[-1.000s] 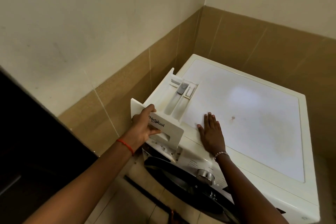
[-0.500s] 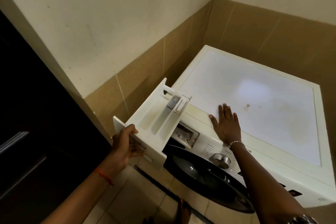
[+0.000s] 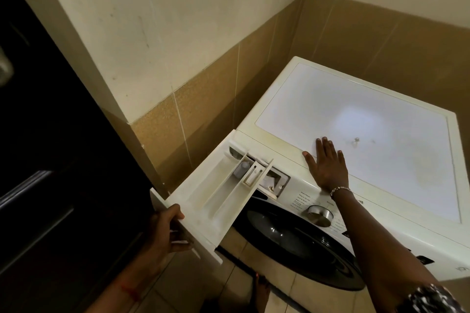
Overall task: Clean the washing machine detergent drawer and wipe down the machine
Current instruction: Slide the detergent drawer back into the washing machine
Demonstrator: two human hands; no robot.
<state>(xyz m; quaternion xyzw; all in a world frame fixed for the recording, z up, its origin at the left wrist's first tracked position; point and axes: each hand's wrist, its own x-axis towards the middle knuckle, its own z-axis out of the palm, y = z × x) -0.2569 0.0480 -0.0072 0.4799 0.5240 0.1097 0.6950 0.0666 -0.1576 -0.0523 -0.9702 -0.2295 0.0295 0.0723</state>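
Observation:
The white detergent drawer [image 3: 216, 195] sticks far out of the front-loading washing machine [image 3: 368, 134], its compartments facing up, a grey insert at its back. My left hand [image 3: 167, 231] grips the drawer's front panel at the lower left. Only the drawer's rear end sits at the open slot [image 3: 273, 181]. My right hand [image 3: 328, 165] lies flat, fingers spread, on the front edge of the machine's top. Below it are the silver dial [image 3: 319, 215] and the dark round door [image 3: 302, 244].
A tiled wall [image 3: 203, 114] runs close along the machine's left side. A dark door or cabinet [image 3: 50, 160] stands at the far left, close to the drawer's front. Tiled floor [image 3: 203, 282] and a foot [image 3: 262, 292] show below. A small speck [image 3: 356, 140] marks the top.
My left hand has pulled the drawer farther out toward the lower left. My right hand stays pressed on the machine's top. The camera view has shifted left.

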